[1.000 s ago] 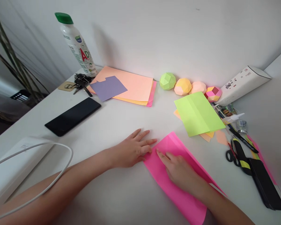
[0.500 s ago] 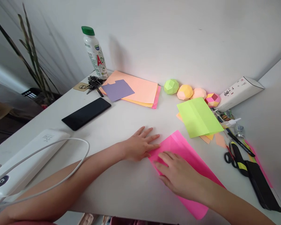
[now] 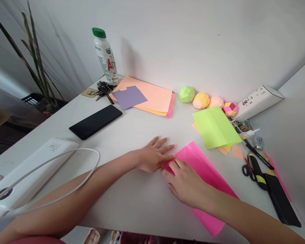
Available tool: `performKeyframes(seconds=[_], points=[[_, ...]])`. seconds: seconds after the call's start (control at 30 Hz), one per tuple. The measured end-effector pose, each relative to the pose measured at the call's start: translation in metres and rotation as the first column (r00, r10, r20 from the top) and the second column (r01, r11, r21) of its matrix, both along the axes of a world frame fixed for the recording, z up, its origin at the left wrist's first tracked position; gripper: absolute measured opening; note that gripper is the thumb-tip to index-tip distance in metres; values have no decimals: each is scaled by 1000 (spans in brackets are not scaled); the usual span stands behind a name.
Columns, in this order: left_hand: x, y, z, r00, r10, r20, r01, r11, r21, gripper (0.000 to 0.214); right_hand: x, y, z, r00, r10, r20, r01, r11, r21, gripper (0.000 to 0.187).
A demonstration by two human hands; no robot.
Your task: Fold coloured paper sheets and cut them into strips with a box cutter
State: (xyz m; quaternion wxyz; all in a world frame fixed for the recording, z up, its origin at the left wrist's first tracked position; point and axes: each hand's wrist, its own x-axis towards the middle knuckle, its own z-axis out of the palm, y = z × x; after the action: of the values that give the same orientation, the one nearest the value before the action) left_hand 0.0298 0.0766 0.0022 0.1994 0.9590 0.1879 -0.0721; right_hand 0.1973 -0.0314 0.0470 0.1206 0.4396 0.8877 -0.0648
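A folded sheet of bright pink paper [image 3: 205, 169] lies slantwise on the white desk, its crease running toward the lower right. My left hand [image 3: 155, 156] rests flat beside the sheet's left corner, fingers spread and a fingertip touching the paper. My right hand [image 3: 184, 181] is on the paper's left edge, close to the left one, with bent fingers drawn together against it. The fingertips' exact contact is partly hidden. My right forearm covers part of the sheet's lower half.
A creased lime sheet [image 3: 216, 127] lies behind the pink one. Paper polyhedra [image 3: 186, 94] line the wall. Scissors [image 3: 247, 171] and a black-and-yellow tool [image 3: 258, 173] lie at right. A phone [image 3: 96, 122], power bank [image 3: 38, 169] with cable, and bottle [image 3: 106, 61] stand left.
My right hand has slid slightly left toward the paper's edge, and its fingers have curled in from a flatter pose. My left hand has stayed in place; the view shifted slightly.
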Motion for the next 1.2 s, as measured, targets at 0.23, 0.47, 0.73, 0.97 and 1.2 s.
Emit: performKeyframes(seconds=[0.23,0.47,0.73,0.97,1.2], points=[[0,0,0,1000,-11,-6,12,1000,21,56,7,-10,-5,1000,21,23,-21,1000,-1,35],[0,-5,2,1000,8,-24,-7,999,36,53,19,-23,7,996,-66,-52,66,998,5,40],[0,-61,-5,995,96,39,-103,903,418,47,102,-97,5,671,-602,-434,730,639,242,36],[2,-148,-21,999,44,10,-39,737,674,35,75,-122,-33,177,-651,-738,901,409,-145,35],[14,-138,-11,997,-73,-2,54,721,690,27,69,-91,-38,162,-555,-816,934,353,-55,25]])
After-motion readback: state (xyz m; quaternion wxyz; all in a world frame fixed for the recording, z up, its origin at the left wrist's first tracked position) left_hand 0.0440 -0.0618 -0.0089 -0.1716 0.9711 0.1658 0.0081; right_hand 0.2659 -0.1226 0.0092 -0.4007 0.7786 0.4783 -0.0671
